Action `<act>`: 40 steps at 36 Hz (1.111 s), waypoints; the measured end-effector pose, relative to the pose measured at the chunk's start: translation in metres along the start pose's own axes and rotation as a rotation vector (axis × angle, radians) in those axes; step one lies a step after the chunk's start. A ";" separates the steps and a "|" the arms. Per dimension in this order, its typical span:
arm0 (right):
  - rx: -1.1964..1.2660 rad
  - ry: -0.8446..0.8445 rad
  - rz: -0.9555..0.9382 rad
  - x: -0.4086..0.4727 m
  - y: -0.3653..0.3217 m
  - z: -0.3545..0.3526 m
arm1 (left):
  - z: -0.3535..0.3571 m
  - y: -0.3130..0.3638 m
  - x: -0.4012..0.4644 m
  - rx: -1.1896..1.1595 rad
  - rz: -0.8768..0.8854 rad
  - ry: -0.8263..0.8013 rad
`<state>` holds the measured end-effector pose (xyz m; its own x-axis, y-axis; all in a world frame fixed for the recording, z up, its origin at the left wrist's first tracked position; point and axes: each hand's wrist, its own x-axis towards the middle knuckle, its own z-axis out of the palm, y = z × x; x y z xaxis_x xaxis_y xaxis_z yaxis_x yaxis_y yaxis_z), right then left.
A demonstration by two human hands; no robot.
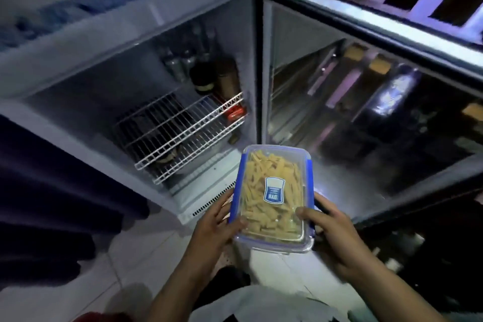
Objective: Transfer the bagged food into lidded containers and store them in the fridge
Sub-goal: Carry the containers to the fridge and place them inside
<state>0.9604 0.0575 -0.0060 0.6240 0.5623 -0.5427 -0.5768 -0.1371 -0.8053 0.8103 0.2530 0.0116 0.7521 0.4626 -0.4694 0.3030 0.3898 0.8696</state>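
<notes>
Left hand and right hand clasp the lidded pasta container before the open fridge, wire shelves beyond.

1. The container is clear, glossy plastic with blue plastic clips and a smooth paper-like label.
2. The fridge walls look smooth, matt white.
3. The shelf is white-coated wire.
4. The door is glossy, reflective glass.
5. The floor is smooth, pale tile.
</notes>
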 end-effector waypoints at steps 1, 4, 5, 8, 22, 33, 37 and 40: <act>-0.007 -0.016 -0.017 0.009 -0.005 0.015 | -0.013 0.005 0.003 -0.023 0.012 0.027; -0.017 -0.022 -0.087 0.032 -0.020 0.060 | -0.048 0.016 0.014 -0.065 0.056 0.117; -0.022 -0.027 -0.113 0.039 -0.023 0.074 | -0.059 0.018 0.018 -0.071 0.066 0.144; -0.025 -0.077 -0.180 0.059 -0.029 0.115 | -0.089 0.025 0.029 -0.122 0.062 0.248; -0.507 -0.335 -0.316 0.147 -0.061 0.163 | -0.128 0.049 0.105 -0.284 0.036 0.456; -0.712 -0.473 -0.324 0.275 -0.085 0.144 | -0.114 0.062 0.198 -0.357 -0.031 0.596; -0.692 -0.477 -0.415 0.308 -0.092 0.144 | -0.112 0.063 0.225 -0.366 0.014 0.579; -0.734 -0.457 -0.482 0.326 -0.100 0.148 | -0.108 0.067 0.236 -0.334 0.090 0.500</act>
<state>1.1432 0.3750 -0.0668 0.3536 0.9303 -0.0977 0.2521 -0.1954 -0.9478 0.9449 0.4745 -0.0576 0.3753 0.7919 -0.4817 -0.0095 0.5230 0.8523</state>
